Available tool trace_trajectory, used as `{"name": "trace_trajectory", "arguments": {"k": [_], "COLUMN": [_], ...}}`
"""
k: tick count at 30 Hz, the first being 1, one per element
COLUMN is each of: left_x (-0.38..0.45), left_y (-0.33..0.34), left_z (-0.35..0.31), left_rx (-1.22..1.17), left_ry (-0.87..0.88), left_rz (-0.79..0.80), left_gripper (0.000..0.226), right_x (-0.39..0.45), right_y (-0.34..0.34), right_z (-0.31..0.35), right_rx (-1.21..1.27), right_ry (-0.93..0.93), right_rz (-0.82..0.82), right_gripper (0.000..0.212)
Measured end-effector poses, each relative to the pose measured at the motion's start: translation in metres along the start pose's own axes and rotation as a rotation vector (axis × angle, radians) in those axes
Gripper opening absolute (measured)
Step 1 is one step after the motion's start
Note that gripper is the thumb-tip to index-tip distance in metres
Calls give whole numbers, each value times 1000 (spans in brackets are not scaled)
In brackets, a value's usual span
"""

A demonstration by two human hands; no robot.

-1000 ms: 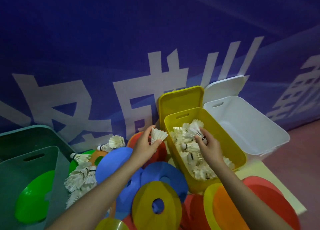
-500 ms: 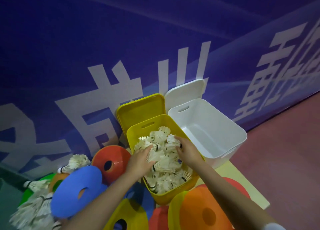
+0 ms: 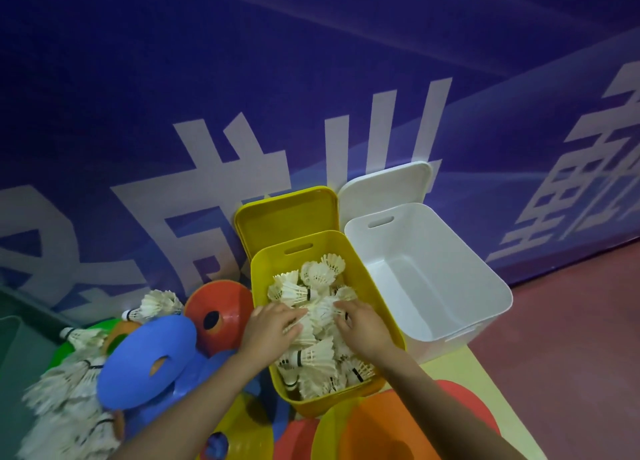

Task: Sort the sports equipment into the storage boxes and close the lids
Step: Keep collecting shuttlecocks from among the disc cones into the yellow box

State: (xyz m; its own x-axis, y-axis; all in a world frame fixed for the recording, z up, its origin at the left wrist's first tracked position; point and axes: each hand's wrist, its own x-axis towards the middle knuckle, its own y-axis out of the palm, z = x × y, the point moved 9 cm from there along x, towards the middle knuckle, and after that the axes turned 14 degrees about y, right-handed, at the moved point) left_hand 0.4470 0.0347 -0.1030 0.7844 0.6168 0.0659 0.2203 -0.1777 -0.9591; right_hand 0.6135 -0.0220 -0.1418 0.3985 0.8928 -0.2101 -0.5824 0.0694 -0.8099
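A yellow storage box (image 3: 258,279) stands open on the floor, its yellow lid (image 3: 287,213) leaning on the wall behind. Inside lies a heap of white feather shuttlecocks (image 3: 311,283). My left hand (image 3: 270,324) and my right hand (image 3: 360,324) both lie palm down on the heap with fingers spread flat, pressing on it. Right of it stands a white box (image 3: 485,279) with nothing inside, its white lid (image 3: 384,186) propped behind. More shuttlecocks (image 3: 69,404) are piled on the floor at the left.
Flat marker cones lie around the yellow box: blue (image 3: 145,359), red (image 3: 221,310), yellow (image 3: 242,435), orange (image 3: 391,435). A green box (image 3: 10,335) shows at the left edge. A purple banner wall (image 3: 311,78) stands close behind; red floor (image 3: 571,338) lies to the right.
My left hand carried its shuttlecock over into the yellow box. Both hands have come down flat onto the heap. The view has swung right and nearer.
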Motion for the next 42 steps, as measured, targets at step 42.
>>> {"name": "trace_trajectory", "arguments": {"k": [42], "left_x": [-319], "left_y": [-62], "left_z": [316], "left_rx": [-274], "left_ry": [-813], "left_rz": [-318], "left_gripper": [60], "right_x": [-21], "right_y": [185], "right_z": [315], "right_rx": [134], "right_ry": [-162], "right_rz": [150], "right_gripper": [29]}}
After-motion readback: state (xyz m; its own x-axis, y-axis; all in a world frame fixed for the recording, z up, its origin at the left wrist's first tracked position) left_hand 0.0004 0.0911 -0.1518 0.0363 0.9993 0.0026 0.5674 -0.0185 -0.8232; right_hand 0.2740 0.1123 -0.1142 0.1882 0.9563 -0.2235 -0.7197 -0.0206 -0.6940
